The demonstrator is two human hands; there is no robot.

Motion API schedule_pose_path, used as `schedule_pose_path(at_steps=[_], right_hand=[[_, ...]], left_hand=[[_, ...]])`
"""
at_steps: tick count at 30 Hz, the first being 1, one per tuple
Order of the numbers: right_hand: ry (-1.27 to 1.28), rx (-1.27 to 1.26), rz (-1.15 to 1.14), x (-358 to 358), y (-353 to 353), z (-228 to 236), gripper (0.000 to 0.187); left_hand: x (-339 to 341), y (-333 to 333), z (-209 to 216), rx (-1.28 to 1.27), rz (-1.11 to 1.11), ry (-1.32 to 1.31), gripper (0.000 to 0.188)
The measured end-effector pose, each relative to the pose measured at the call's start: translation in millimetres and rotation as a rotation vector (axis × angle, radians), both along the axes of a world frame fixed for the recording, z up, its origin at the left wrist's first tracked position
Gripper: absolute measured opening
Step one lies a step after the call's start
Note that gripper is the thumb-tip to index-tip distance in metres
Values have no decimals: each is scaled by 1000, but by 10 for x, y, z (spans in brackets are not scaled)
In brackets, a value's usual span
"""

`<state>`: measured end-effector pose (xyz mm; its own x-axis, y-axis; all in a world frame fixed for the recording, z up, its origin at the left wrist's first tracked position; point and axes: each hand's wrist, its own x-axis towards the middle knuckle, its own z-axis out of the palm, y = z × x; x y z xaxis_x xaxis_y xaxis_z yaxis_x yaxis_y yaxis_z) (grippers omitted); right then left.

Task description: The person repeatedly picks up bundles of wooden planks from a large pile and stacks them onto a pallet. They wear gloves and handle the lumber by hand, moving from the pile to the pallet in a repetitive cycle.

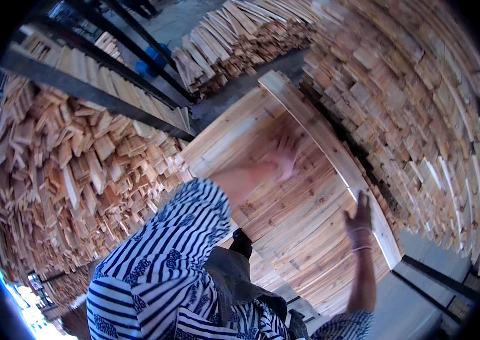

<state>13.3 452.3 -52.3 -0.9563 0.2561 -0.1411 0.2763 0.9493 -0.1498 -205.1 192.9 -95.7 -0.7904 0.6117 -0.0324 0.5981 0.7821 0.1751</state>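
One grip, the left hand (287, 158), is spread over the plank panel (313, 249) between wood stacks (398, 102); the right hand (359, 220), also unclenched, is beside the long board (333, 156) edging the panel

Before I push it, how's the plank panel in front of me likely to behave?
The plank panel is probably stiff, being flat wood. Its broad spread suggests some weight. It looks pieced together, so parts might shift separately.

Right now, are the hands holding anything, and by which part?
Nothing appears held: the left hand is spread over the planks, the right hand open at the long edge board.
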Motion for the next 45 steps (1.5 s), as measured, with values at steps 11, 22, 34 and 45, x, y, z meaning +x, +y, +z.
schedule_pose_path(at_steps=[11,22,34,45], right_hand=[[1114,-690,1015,-1452,-2222,4467,74],[1282,-317,819,-1769,-2831,5895,69],[1182,-161,667,-1833,-2975,5945,64],[1090,-441,1386,-2061,-5561,5893,60]], left_hand=[[1734,-2582,925,85,32,-927,67],[1723,-3740,933,352,387,-772,88],[1508,-4262,1490,639,615,-790,84],[1323,-5030,1784,1232,805,-263,60]])
